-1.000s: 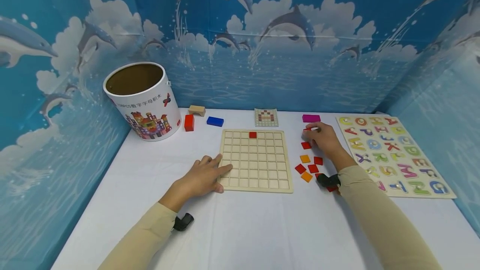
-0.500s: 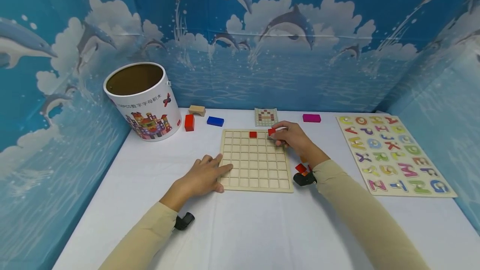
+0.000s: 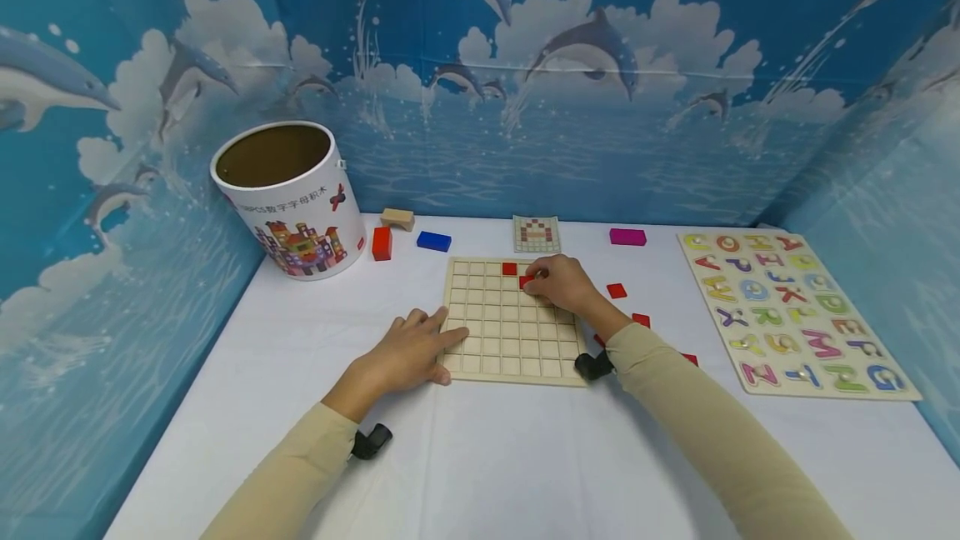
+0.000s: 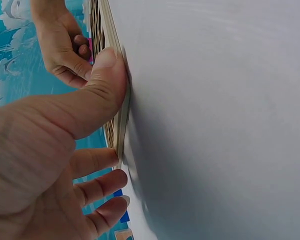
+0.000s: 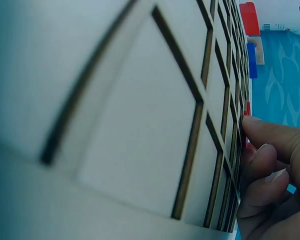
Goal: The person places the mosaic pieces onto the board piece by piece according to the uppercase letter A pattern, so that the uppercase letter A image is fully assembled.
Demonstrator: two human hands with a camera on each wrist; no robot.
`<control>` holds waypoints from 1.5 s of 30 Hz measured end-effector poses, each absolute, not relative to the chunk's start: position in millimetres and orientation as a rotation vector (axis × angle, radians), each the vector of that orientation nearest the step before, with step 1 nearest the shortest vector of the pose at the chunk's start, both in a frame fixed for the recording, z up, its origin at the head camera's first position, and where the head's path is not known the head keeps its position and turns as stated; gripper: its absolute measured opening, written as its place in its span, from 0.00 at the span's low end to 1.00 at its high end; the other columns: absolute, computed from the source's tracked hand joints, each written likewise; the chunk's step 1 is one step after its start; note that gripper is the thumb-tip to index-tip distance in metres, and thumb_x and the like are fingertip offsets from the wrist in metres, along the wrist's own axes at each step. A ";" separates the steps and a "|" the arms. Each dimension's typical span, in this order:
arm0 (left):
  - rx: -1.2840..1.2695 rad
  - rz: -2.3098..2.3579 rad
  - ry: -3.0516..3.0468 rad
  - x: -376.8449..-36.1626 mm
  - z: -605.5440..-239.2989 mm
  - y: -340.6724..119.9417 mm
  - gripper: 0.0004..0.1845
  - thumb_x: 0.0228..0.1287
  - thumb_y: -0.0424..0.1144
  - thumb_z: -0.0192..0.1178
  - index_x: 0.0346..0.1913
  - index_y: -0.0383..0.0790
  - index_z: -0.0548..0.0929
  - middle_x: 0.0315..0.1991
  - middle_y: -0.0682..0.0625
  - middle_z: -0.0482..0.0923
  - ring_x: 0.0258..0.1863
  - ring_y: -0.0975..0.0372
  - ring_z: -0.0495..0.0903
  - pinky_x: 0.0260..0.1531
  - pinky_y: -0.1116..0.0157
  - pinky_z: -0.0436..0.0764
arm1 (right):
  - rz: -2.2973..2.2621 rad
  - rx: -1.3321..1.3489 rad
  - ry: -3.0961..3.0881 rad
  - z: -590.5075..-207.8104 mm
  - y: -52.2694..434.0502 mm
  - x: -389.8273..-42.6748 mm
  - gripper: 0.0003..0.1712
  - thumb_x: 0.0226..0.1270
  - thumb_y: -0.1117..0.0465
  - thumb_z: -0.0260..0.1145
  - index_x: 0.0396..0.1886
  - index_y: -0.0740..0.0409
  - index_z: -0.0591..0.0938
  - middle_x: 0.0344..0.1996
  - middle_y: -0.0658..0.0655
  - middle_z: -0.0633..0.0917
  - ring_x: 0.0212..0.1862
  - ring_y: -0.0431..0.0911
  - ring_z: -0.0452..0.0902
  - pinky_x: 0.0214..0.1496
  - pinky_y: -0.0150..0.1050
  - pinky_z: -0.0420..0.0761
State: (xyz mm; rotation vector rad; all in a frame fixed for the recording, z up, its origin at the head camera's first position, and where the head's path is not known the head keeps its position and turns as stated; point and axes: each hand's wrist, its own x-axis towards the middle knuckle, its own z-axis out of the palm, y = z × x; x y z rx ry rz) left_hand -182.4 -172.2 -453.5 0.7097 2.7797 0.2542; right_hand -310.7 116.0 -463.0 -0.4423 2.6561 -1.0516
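A wooden grid board lies flat in front of me, with one red tile seated in its top row. My right hand is over the board's upper middle and pinches a second red tile just below and to the right of the first. The right wrist view shows the fingertips down against the grid. My left hand rests flat on the board's left front corner, thumb against its edge.
Loose red tiles lie right of the board, an alphabet puzzle beyond them. At the back are a pattern card, magenta block, blue block, red block, wooden block. A cardboard bucket stands at the left.
My right hand picked a red tile from the loose pile and carried it left onto the board, down beside the seated tile. The left hand stayed put.
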 end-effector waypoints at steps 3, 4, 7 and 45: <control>0.709 0.249 2.781 -182.9 -454.2 -171.3 0.42 0.59 0.56 0.70 0.77 0.59 0.68 0.80 0.40 0.55 0.69 0.49 0.63 0.56 0.52 0.67 | -1.027 -0.438 2.663 -462.0 117.5 -310.0 0.20 0.72 0.57 0.68 0.59 0.60 0.83 0.43 0.60 0.84 0.39 0.50 0.76 0.41 0.43 0.76; 0.711 0.244 2.782 -183.0 -454.6 -170.9 0.42 0.59 0.56 0.70 0.77 0.59 0.68 0.80 0.40 0.55 0.68 0.49 0.63 0.56 0.52 0.67 | -1.026 -0.435 2.663 -462.0 119.6 -310.1 0.20 0.72 0.57 0.67 0.60 0.60 0.83 0.44 0.60 0.84 0.41 0.50 0.76 0.42 0.43 0.76; 0.716 0.247 2.776 -183.3 -455.0 -169.3 0.42 0.59 0.56 0.70 0.77 0.58 0.68 0.80 0.40 0.55 0.68 0.49 0.64 0.56 0.52 0.67 | -1.088 -0.357 2.629 -458.8 132.9 -311.1 0.23 0.72 0.55 0.67 0.63 0.57 0.81 0.48 0.61 0.83 0.43 0.51 0.78 0.45 0.44 0.79; 0.729 0.205 2.759 -181.6 -446.4 -167.7 0.41 0.60 0.56 0.69 0.77 0.56 0.68 0.79 0.38 0.56 0.67 0.49 0.64 0.58 0.51 0.68 | -0.988 0.120 2.732 -464.4 227.7 -287.9 0.29 0.67 0.56 0.70 0.63 0.64 0.74 0.52 0.66 0.77 0.53 0.58 0.71 0.51 0.48 0.81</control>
